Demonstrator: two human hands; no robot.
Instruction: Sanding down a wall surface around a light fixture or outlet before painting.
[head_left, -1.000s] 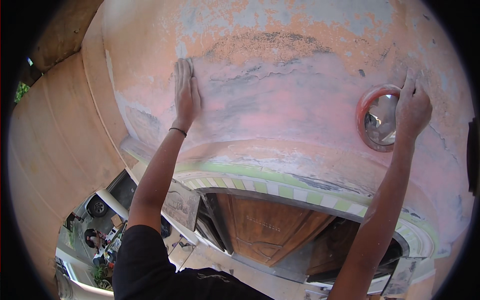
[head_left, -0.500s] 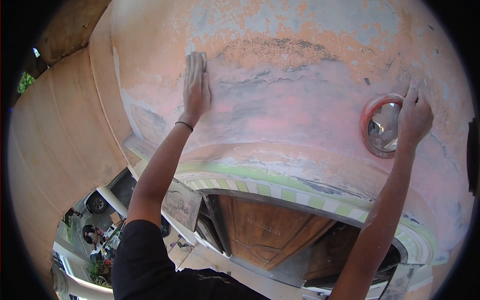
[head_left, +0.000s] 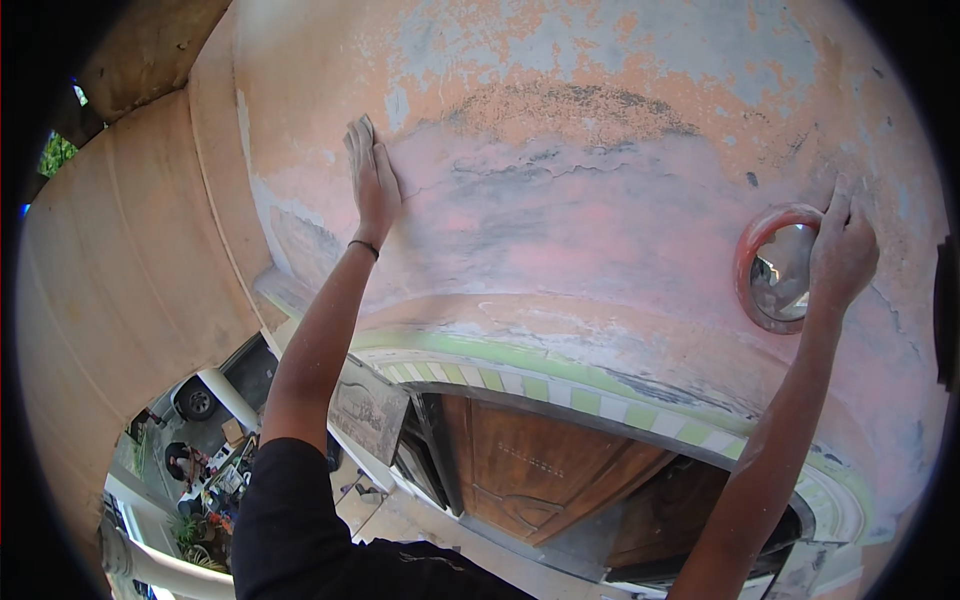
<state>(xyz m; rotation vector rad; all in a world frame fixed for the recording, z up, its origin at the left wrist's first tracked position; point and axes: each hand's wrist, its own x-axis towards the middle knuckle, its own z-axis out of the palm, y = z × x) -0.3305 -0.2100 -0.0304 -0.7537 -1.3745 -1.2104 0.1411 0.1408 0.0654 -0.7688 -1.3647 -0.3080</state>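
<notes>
My left hand [head_left: 373,185] lies almost flat on the pink, patchy wall [head_left: 540,225], fingers stretched upward and a dark band around the wrist. A small grey edge of a thin sheet, like sandpaper [head_left: 367,122], peeks out at its fingertips; the palm hides the rest. On the right, a round opening with a thick red rim [head_left: 746,265] is set against the wall, with shiny, reflecting glass inside. My right hand [head_left: 845,250], dusty and curled, grips the right side of that rim, its fingertips reaching up onto the wall.
Below the wall runs a curved green-and-white moulding [head_left: 560,390] over a brown wooden door [head_left: 540,465]. A tan curved surface [head_left: 130,270] fills the left. Far below at lower left are a person [head_left: 183,462], a parked vehicle [head_left: 195,400] and a white column [head_left: 228,400].
My left hand has slid left across the wall, its fingers tilting further left. My right hand stays at the red rim, and the whole view has shifted slightly.
</notes>
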